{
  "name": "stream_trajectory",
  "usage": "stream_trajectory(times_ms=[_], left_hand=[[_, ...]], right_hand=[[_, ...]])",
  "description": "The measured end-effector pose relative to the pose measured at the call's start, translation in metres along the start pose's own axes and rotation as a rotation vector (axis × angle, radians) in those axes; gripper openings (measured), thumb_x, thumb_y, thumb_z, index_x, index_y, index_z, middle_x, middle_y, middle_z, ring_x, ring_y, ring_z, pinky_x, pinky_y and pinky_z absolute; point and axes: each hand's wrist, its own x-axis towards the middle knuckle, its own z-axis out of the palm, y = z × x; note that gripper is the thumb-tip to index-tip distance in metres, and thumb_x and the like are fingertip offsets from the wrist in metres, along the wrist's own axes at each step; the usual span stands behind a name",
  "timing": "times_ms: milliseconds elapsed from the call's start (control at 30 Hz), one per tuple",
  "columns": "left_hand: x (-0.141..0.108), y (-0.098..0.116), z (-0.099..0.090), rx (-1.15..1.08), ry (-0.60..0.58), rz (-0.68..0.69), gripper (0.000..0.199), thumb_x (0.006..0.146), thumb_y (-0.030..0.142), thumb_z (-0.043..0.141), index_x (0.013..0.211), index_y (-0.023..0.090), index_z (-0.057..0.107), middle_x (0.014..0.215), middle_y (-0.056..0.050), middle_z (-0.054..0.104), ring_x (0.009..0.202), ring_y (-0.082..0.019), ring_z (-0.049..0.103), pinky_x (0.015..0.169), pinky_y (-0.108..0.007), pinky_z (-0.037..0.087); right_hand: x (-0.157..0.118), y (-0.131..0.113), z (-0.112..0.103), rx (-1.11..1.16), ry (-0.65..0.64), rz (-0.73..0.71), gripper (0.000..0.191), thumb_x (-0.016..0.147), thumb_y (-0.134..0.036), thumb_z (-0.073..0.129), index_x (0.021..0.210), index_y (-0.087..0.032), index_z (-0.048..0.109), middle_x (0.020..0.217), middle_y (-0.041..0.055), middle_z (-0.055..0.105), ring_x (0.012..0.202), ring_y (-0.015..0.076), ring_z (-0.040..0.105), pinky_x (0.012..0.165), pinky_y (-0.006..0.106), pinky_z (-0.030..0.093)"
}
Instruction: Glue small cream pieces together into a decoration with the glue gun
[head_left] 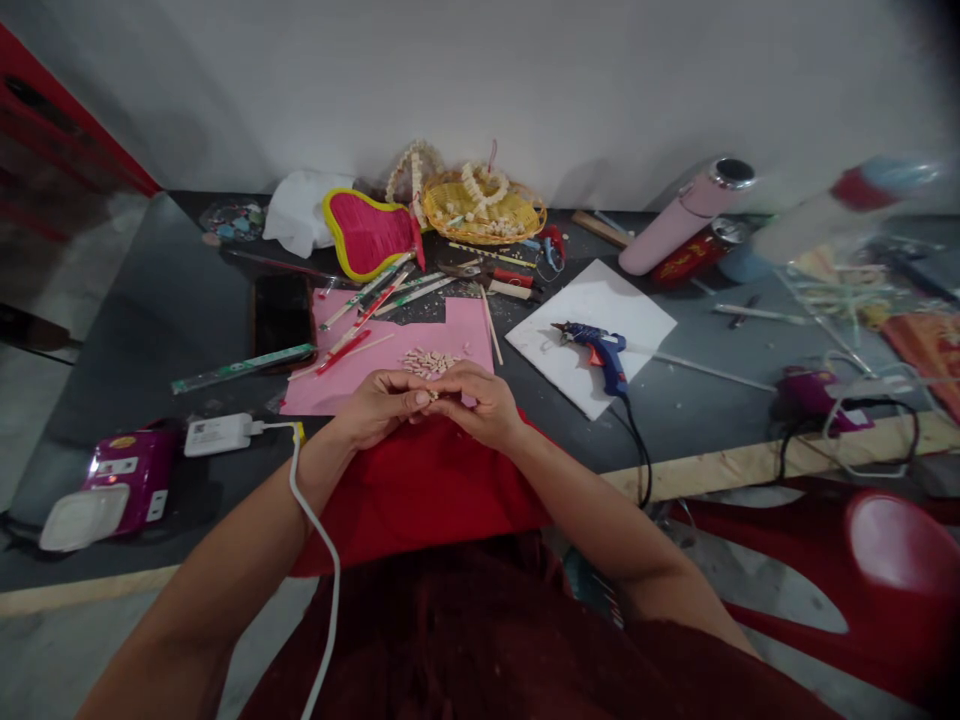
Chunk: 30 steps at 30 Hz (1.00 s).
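Over the dark table (176, 275), your left hand (381, 406) and right hand (481, 406) pinch a small pale piece (433, 396) (pale bits (427, 362) heaped beyond).

Stick pieces (427, 362) lie on paper (469, 322), the basket (444, 202) behind, the glue gun (612, 358) right.

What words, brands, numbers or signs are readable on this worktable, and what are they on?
No text reads clearly.
Red can: gold marks, too blurred.
White adapter: dark print, too small.
Purple socket box at left: yellowish sticker, too blurred.
Green strip at left: pale marks, too small.
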Motion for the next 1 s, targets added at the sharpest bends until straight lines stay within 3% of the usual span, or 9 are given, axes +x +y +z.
stream_trajectory(times_ms=[533,1000], left_hand=[[-0.0014,0.0033,0.0030,-0.002,-0.030,0.006,0.021,0.061,0.027,0.081,0.074,0.013,0.074,0.060,-0.003,0.066,0.051,-0.007,0.055,0.050,-0.017,0.045],[-0.0022,0.0029,0.0041,-0.067,-0.052,0.008,0.022,0.063,0.022,0.079,0.079,0.011,0.071,0.068,-0.003,0.067,0.058,-0.008,0.059,0.054,-0.016,0.047]], right_hand=[[0.0012,-0.0032,0.0037,0.077,0.061,-0.040,0.014,0.083,-0.026,0.062,0.095,-0.022,0.068,0.076,0.0026,0.066,0.074,0.0120,0.060,0.066,0.025,0.051],[0.0003,-0.0049,0.0044,0.037,0.101,-0.035,0.016,0.081,-0.019,0.063,0.097,-0.019,0.066,0.082,0.0038,0.065,0.077,0.0119,0.060,0.067,0.025,0.051]])
